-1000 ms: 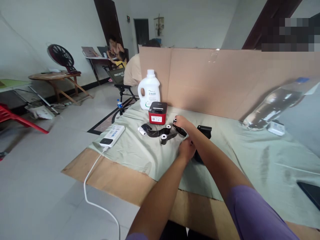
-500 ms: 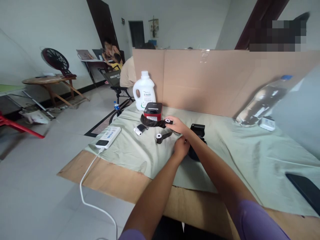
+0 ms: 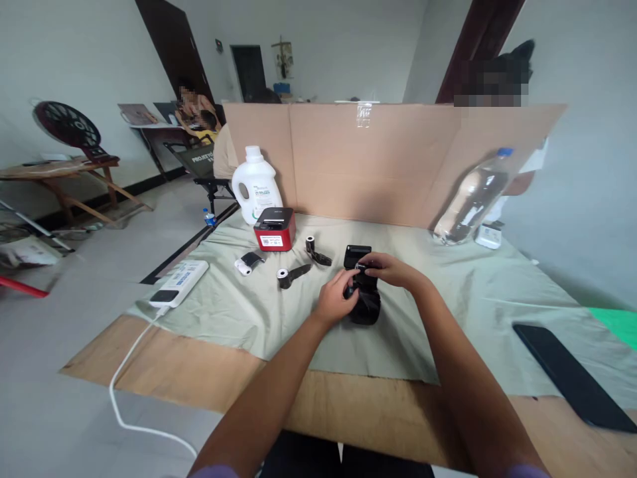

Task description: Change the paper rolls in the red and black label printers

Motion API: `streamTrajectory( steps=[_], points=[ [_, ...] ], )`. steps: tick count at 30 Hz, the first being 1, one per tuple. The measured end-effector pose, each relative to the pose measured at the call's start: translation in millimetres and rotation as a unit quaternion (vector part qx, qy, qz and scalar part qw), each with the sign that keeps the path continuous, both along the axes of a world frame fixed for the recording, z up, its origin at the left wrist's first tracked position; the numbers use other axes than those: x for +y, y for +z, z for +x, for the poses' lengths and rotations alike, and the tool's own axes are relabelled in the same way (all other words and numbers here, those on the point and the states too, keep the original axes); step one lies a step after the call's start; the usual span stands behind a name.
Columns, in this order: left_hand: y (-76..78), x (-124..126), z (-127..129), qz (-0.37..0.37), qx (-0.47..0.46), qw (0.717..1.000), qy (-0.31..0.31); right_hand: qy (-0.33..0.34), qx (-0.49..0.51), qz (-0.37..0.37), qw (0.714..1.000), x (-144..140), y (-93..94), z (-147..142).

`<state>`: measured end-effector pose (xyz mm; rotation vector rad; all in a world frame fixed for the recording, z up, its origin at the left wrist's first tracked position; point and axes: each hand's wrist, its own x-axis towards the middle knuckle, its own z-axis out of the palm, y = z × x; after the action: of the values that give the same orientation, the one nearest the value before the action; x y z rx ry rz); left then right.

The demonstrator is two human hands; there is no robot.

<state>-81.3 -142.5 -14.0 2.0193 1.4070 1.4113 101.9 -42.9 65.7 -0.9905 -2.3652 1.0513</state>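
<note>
A small black device with a raised lid, resembling a portable receipt printer, lies on the green cloth. My left hand is closed around its left side. From the right, my right hand reaches over its opening with the fingers pinched; what they hold, if anything, is hidden. Left of the device, a paper roll with a dark loose strip stands on end. Nearer to me is another dark paper roll, its tail stretched to the right. A third, white-and-black roll lies farther left.
A red and black printer stands before a white detergent jug. On the left lies a white power bank with a cable. A cardboard panel, a large clear bottle and a dark phone are around the cloth. People are beyond.
My right hand has let go of the paper roll, now standing on the cloth, and has moved to the black device. The view has shifted right. My left hand stays at the device.
</note>
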Motion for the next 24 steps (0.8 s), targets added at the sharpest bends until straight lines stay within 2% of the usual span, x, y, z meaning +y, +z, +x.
streamTrajectory(
  steps=[4, 11, 15, 20, 24],
  points=[
    [0.5, -4.2, -1.3, 0.014, 0.051, 0.998, -0.019, 0.020, -0.086, 0.103, 0.991, 2.0, -12.5, -15.9],
    [-5.8, -1.8, -5.4, 0.017, 0.051, 0.998, -0.020, 0.007, -0.194, 0.126, 0.973, -7.1, -5.5, -24.3],
    [-6.4, -1.9, -5.6, 0.021, 0.042, 0.999, -0.023, -0.015, -0.263, 0.160, 0.951, -14.0, -11.1, -30.7],
    [-3.7, -3.7, -6.2, 0.008, 0.054, 0.998, -0.038, -0.111, -0.275, 0.204, 0.933, -22.7, -19.5, -37.8],
    [-2.8, -4.7, -7.2, 0.002, 0.078, 0.996, -0.034, -0.163, -0.197, 0.212, 0.943, -22.2, -17.0, -37.5]
  ],
)
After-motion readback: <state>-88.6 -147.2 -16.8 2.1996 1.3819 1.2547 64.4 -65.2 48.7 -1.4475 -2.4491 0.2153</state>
